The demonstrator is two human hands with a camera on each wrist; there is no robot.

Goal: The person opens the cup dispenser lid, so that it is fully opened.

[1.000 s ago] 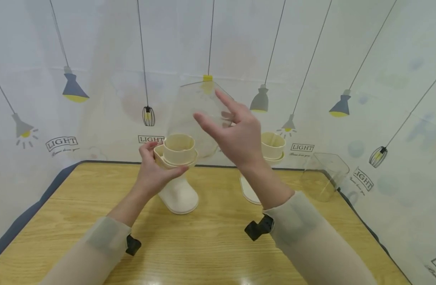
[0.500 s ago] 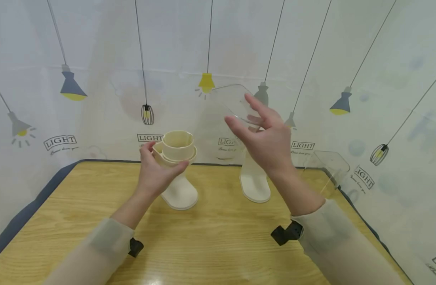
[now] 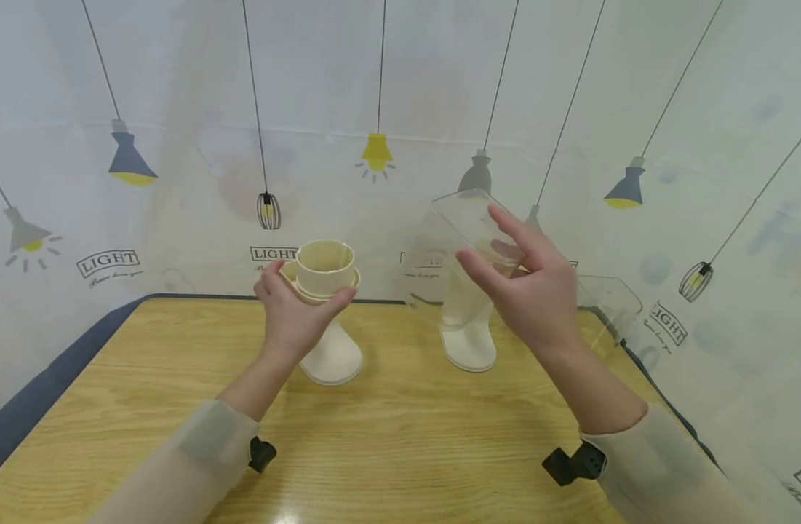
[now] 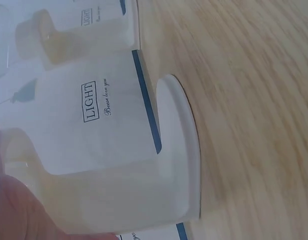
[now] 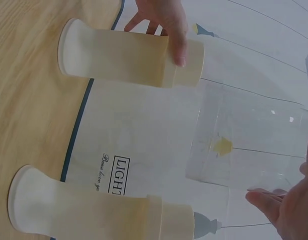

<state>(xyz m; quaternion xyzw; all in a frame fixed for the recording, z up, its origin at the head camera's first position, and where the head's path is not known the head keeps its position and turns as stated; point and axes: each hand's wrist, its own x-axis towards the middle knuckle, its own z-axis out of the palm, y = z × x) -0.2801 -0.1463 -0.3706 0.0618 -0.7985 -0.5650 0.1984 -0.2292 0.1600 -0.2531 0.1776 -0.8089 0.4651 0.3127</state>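
A cream-coloured stand (image 3: 331,360) with a round collar (image 3: 324,268) and a flat rounded foot is upright on the table. My left hand (image 3: 294,313) grips it just below the collar, thumb in front. The left wrist view shows its pale foot (image 4: 179,160) on the wood. My right hand (image 3: 538,295) holds a clear plastic container (image 3: 468,215), fingers and thumb about its upper part. In the head view the container overlaps a second cream stand (image 3: 471,349), hiding much of its top. The right wrist view shows this container (image 5: 253,135) apart from both stands.
Another clear container (image 3: 615,295) stands at the table's back right corner, partly behind my right hand. The wooden table (image 3: 400,444) ends at a dark blue edge against a printed wall sheet (image 3: 197,87) with lamp drawings.
My right hand has moved the clear container rightward, from behind the left stand's collar to the right stand, and has lowered it lately. My left hand keeps its grip on the left stand.
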